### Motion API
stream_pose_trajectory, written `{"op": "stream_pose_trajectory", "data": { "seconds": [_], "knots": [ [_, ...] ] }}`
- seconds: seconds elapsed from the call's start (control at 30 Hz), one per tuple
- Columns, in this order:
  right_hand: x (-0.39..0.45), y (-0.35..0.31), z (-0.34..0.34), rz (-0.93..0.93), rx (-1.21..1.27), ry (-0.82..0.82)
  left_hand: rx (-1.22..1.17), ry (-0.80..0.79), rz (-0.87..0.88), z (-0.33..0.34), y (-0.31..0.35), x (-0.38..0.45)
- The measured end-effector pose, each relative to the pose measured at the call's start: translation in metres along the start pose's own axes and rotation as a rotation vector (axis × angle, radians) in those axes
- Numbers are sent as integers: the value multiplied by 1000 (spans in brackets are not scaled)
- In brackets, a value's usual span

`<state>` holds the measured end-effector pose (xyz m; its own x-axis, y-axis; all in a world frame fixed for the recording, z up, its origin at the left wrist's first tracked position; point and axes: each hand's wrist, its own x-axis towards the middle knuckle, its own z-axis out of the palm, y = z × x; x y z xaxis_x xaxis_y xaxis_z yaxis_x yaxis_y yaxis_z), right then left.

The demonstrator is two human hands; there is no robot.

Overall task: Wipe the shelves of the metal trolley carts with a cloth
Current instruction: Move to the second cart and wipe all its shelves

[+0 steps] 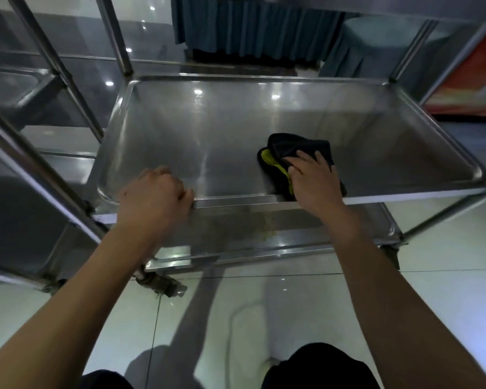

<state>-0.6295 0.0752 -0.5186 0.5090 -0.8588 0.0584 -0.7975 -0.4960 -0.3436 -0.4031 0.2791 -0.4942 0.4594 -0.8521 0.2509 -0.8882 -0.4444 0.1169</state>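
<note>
A stainless steel trolley shelf (208,136) with a raised rim fills the middle of the view. A black cloth with a yellow-green underside (289,153) lies on it near the front right. My right hand (314,178) presses flat on the cloth with fingers spread. My left hand (155,192) is curled over the shelf's front rim at the left. A lower shelf (250,234) shows beneath, with a yellowish smear on it.
A second metal trolley (26,88) stands close on the left, its upright tubes (56,66) rising beside the shelf. A caster wheel (163,284) sits on the glossy tiled floor. Skirted tables (250,26) stand behind, an orange board (472,77) at right.
</note>
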Motion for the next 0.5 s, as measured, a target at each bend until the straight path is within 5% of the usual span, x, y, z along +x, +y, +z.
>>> {"op": "stream_pose_trajectory", "data": {
  "seconds": [0.27,0.5],
  "knots": [
    [5,16,-4,117,15,11,-43,68,127,4,-16,-19],
    [19,-41,16,50,27,-91,-144,36,18,10,-25,-15]
  ]
}}
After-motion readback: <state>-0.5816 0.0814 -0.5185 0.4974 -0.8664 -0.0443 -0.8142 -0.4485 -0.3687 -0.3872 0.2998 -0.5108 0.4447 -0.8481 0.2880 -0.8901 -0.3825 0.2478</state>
